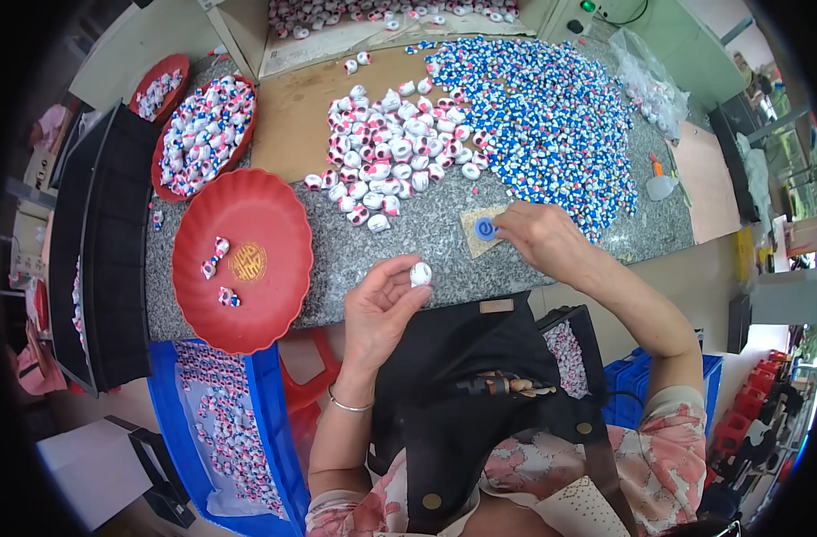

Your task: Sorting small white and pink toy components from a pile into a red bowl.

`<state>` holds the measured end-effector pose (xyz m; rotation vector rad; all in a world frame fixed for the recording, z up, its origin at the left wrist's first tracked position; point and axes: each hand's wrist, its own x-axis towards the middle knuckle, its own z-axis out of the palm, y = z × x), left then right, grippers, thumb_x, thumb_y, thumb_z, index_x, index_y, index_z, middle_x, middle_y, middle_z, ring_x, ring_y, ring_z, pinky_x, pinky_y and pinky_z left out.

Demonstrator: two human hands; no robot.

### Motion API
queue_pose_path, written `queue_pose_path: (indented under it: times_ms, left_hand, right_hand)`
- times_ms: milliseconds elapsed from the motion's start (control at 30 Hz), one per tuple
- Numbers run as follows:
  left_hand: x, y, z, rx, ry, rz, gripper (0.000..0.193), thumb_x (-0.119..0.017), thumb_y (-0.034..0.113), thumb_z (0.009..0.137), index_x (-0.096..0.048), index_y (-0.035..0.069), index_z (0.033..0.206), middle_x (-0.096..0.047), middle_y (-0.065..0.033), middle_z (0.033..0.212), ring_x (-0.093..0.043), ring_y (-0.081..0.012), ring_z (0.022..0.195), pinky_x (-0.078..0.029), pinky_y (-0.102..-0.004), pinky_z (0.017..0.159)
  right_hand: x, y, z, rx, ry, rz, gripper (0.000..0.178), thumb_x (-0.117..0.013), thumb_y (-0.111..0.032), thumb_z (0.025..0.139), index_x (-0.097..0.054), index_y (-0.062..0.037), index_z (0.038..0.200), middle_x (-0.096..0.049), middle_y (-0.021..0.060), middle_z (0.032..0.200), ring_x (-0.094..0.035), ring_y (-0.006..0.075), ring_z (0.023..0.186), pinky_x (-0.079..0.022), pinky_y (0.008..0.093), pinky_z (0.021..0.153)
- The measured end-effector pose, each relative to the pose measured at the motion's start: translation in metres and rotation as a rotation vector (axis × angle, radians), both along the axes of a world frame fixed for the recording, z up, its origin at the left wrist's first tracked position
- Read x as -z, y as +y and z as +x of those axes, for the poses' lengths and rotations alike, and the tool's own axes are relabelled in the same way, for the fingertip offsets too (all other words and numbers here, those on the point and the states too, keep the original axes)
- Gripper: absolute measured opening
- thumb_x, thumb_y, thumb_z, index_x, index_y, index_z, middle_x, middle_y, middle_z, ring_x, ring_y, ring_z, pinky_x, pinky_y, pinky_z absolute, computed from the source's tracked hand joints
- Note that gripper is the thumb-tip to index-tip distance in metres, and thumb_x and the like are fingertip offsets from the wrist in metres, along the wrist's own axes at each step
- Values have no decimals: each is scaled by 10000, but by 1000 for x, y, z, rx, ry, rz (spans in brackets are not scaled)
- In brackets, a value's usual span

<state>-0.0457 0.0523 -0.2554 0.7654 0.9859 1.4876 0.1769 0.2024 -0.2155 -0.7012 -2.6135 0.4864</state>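
My left hand pinches a small white figurine head between thumb and fingers, just over the table's front edge. My right hand reaches down with its fingertips pressed together at the rim of a small round blue cap. Whatever lies between those fingertips is hidden. Under the cap is a square tan pad. Beyond my hands lies a heap of white and pink figurine heads. To its right spreads a large pile of tiny blue and white pieces.
A red scalloped tray at left carries a few assembled figurines. Behind it stands a fuller red tray. A blue crate of figurines sits below the table. An orange-tipped bottle and clear plastic bag lie at right.
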Motion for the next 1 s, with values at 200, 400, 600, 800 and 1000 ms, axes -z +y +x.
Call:
queue_pose_path:
  times_ms: [200, 400, 600, 800, 1000]
  left_hand:
    - [-4, 5, 1, -62, 105, 21, 378, -648, -129, 834, -579, -38, 1194, -624, -57, 1059, -632, -119, 986, -529, -227, 841]
    - [5, 1, 2, -122, 308, 7, 353, -657, -142, 816, -595, -45, 1149, -572, -53, 1062, -633, -126, 965, -538, -238, 845]
    - [13, 19, 29, -181, 515, 88, 347, -683, -133, 791, -620, -34, 1117, -571, -80, 1072, -626, -136, 958, -550, -243, 825]
    - [19, 29, 53, -177, 606, 223, 360, -710, -124, 768, -630, -36, 1108, -594, -103, 1105, -626, -145, 964, -565, -237, 797]
    - [15, 23, 51, 94, 394, 159, 404, -682, -122, 794, -638, -27, 1184, -610, -106, 1121, -638, -146, 931, -557, -239, 785]
  right_hand:
    - [4, 5, -17, -69, -207, 169, 94, -612, 5, 768, -591, -17, 857, -550, 127, 769, -610, 326, 703, -490, 437, 597]
    - [2, 13, -11, -133, -266, 73, 104, -616, 8, 760, -601, -12, 860, -567, 134, 782, -612, 333, 718, -495, 426, 621]
    - [-7, -5, -8, 265, 6, -439, 146, -680, -73, 854, -678, 5, 978, -662, 86, 793, -635, 167, 669, -514, 291, 640]
    - [-4, -27, 4, 325, 432, -1192, 150, -667, -91, 905, -681, 19, 1007, -692, 45, 892, -630, 67, 754, -522, 213, 700]
    - [-6, -41, 10, 259, 395, -1231, 134, -685, -66, 881, -693, 11, 990, -692, 51, 837, -638, 91, 729, -515, 230, 665]
